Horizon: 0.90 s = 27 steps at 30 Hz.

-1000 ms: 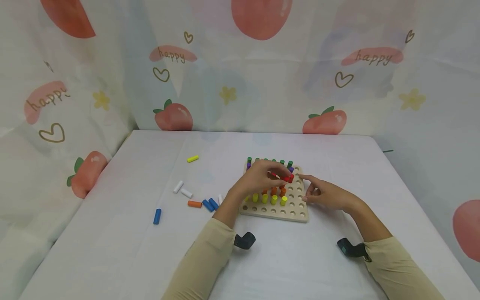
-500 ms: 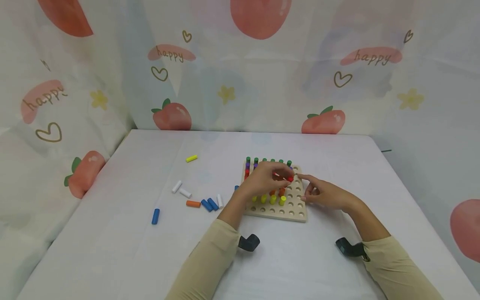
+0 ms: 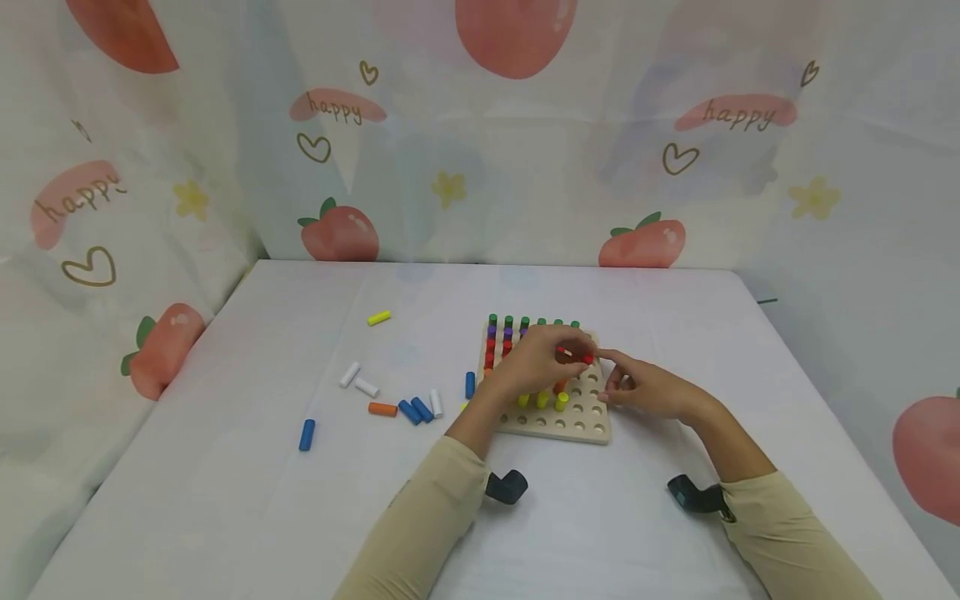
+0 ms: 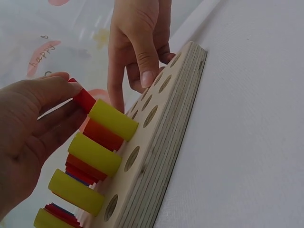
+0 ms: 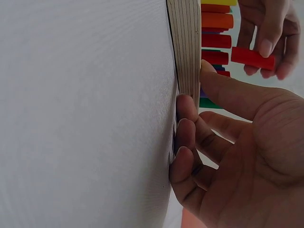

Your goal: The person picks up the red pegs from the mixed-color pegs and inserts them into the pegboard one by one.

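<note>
A red peg (image 5: 252, 58) is pinched between the thumb and fingers of my left hand (image 3: 543, 358), above the right part of a wooden pegboard (image 3: 592, 435). In the right wrist view the peg lies tilted and its lower end is just off the board. My right hand (image 3: 648, 383) grips the board's right edge, thumb on the top face and curled fingers against the side. Rows of green, purple, red and orange pegs stand in the board, with yellow pegs (image 4: 113, 118) nearest the front. My left hand hides part of these rows in the head view.
Loose on the white table left of the board lie blue pegs (image 3: 307, 435), white pegs (image 3: 436, 404), an orange peg (image 3: 382, 410) and a yellow peg (image 3: 379, 317). Another blue peg (image 3: 470, 385) is close to the board's left edge. A patterned curtain (image 3: 480, 167) stands behind the table.
My left hand has shifted slightly right over the board with the red peg, uncovering more pegs at the left. My right hand keeps its place at the board's edge.
</note>
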Motion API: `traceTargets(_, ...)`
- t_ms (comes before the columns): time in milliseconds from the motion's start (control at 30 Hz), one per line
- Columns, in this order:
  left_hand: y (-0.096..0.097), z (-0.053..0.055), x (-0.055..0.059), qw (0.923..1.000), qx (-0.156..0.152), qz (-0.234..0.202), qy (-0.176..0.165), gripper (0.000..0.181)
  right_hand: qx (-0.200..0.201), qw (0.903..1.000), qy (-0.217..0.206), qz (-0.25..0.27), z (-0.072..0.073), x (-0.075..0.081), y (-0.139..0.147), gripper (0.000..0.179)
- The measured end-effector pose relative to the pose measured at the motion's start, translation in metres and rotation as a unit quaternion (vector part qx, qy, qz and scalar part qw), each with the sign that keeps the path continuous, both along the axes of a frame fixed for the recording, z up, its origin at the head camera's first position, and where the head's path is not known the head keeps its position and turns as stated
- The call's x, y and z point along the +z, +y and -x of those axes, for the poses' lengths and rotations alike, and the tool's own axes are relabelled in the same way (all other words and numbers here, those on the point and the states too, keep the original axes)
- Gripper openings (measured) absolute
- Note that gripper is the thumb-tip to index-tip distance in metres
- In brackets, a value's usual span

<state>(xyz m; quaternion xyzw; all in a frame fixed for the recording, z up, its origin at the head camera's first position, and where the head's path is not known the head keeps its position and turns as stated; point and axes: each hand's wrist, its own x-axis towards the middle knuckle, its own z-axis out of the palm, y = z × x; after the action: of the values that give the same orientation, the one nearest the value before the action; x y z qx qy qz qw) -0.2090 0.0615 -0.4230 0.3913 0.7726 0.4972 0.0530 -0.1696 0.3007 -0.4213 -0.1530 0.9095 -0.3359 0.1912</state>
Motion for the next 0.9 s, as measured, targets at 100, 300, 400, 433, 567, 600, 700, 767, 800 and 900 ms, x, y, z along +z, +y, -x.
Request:
traceTargets(100,0.001,0.001,-0.002,1.0000,0.007,0.005,0.004,0.023,-0.001,1.0000,0.000,-0.001,0.000,0.000,-0.001,0.076)
traceTargets(300,0.000,0.004,-0.007,0.9993,0.025,0.023,-0.013,0.024,-0.002,1.0000,-0.001,0.001,0.001,0.000,-0.002,0.076)
traceTargets(400,0.000,0.005,-0.012,0.9988,0.032,0.027,-0.024,0.024,-0.002,1.0000,-0.002,0.002,0.001,0.000,-0.002,0.075)
traceTargets(433,0.000,0.006,-0.013,0.9988,0.033,0.027,-0.025,0.024,-0.003,1.0000,-0.003,0.003,0.001,-0.001,-0.003,0.075)
traceTargets(567,-0.002,0.008,-0.017,0.9990,0.033,0.020,-0.020,0.022,-0.005,0.9999,-0.008,0.007,0.001,-0.002,-0.004,0.076)
traceTargets(600,-0.002,0.008,-0.018,0.9992,0.031,0.017,-0.020,0.022,-0.006,0.9999,-0.008,0.006,0.002,-0.002,-0.004,0.076)
traceTargets(700,-0.002,0.008,-0.019,0.9993,0.028,0.008,-0.023,0.021,-0.005,1.0000,-0.006,0.003,0.001,-0.003,-0.003,0.077)
traceTargets(767,-0.002,0.008,-0.019,0.9993,0.027,0.005,-0.026,0.022,-0.003,1.0000,-0.003,0.003,0.001,-0.003,-0.002,0.077)
traceTargets(800,-0.002,0.008,-0.019,0.9992,0.026,0.004,-0.029,0.022,-0.003,1.0000,-0.002,0.002,0.001,-0.003,-0.002,0.077)
traceTargets(900,-0.001,0.008,-0.019,0.9990,0.024,0.003,-0.036,0.021,-0.003,1.0000,-0.003,0.000,0.002,-0.002,-0.001,0.076)
